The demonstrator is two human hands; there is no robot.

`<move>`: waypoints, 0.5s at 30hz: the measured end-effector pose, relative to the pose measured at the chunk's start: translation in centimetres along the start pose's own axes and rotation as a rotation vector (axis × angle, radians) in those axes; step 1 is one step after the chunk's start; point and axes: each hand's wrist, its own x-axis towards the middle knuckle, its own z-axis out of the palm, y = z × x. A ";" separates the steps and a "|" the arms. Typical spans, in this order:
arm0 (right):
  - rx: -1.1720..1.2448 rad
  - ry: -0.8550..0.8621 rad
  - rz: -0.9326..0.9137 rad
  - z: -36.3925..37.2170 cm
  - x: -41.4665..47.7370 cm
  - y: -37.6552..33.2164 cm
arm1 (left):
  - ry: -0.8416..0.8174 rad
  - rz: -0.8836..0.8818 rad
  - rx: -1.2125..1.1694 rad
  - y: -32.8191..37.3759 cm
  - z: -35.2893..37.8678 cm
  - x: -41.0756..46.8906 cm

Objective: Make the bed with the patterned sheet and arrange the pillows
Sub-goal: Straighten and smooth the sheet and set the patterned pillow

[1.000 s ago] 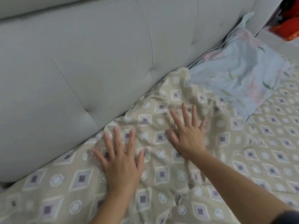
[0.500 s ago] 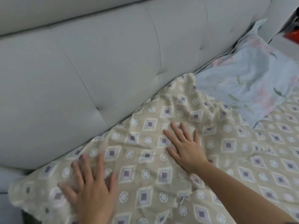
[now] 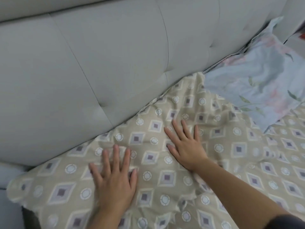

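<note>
- While both hands lie flat on it, the patterned sheet (image 3: 165,162) covers the bed right up to the foot of the padded headboard (image 3: 99,63).
- The left hand (image 3: 115,180) is spread, palm down, pressing the sheet a little way out from the headboard, near the sheet's left corner.
- The right hand (image 3: 186,146) is also spread flat on the sheet, nearer to the headboard.
- A floral pillow (image 3: 257,80) leans against the headboard's right part and rests over the sheet's edge.
- Between the right hand and the headboard the sheet is wrinkled.
</note>
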 end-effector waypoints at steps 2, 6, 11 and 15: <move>0.059 0.016 -0.001 0.3 -0.3 -0.5 | 0.025 0.002 -0.035 0.7 0.2 0.8; 0.007 0.030 -0.159 0.6 -0.8 -1.3 | 0.034 0.092 0.009 2.0 0.1 1.4; 0.015 0.020 -0.139 0.9 -1.1 -1.5 | 0.043 0.113 -0.005 2.7 0.7 2.4; 0.041 -0.022 0.026 0.4 -1.7 0.2 | 0.013 0.109 -0.039 2.8 0.7 3.0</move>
